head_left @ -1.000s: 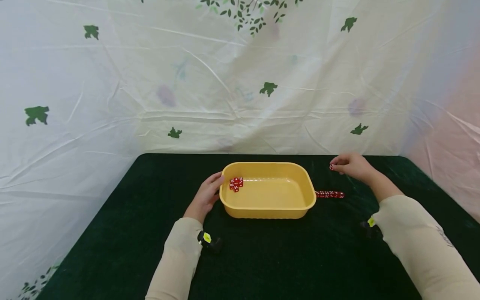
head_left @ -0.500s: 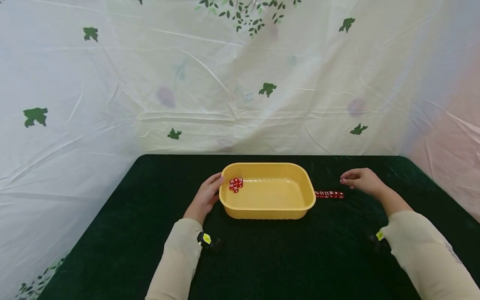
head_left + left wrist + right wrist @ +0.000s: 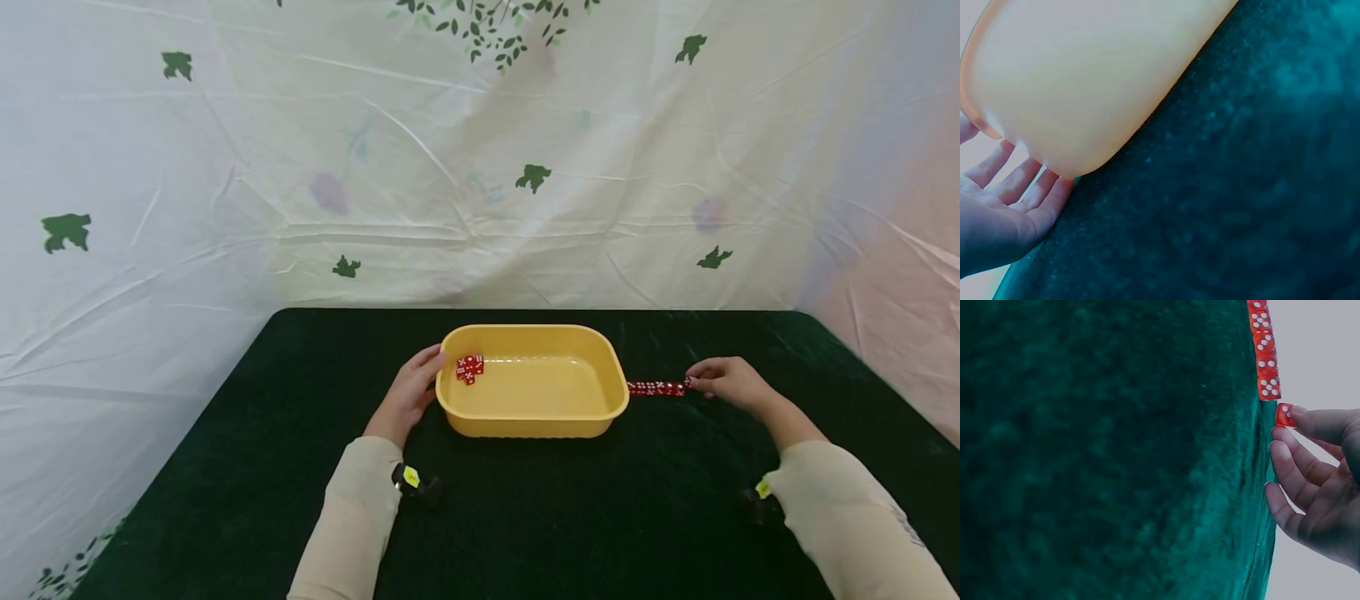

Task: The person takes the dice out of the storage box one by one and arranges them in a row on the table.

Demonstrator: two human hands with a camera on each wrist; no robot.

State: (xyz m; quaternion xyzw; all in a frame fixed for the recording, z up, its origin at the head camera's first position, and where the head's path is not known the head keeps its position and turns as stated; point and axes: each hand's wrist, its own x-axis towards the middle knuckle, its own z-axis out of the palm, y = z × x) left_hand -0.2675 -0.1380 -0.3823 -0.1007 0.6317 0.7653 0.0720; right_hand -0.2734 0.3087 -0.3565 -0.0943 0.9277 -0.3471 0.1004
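My left hand (image 3: pixel 411 392) holds the left end of a yellow plastic basin (image 3: pixel 540 425), with the thumb at the rim and the other fingers (image 3: pixel 1032 187) against the outer wall. Several red dice (image 3: pixel 470 367) with white pips lie together inside the basin's left end. On the right, my right hand (image 3: pixel 729 383) pinches one red die (image 3: pixel 1284 415) between thumb and fingertips. That die is at the right end of a straight row of red dice (image 3: pixel 657 388); a small gap shows between them in the right wrist view. The row's left end meets the basin's edge in the head view.
A dark green cloth (image 3: pixel 540 517) covers the table. Behind it hangs a pale curtain (image 3: pixel 420 167) with green leaf and bird prints. Each wrist wears a small black camera, such as the left wrist camera (image 3: pixel 420 485).
My right hand has come toward me and slightly right with the die, down from beyond the row to its right end. The left hand and the basin have stayed in place.
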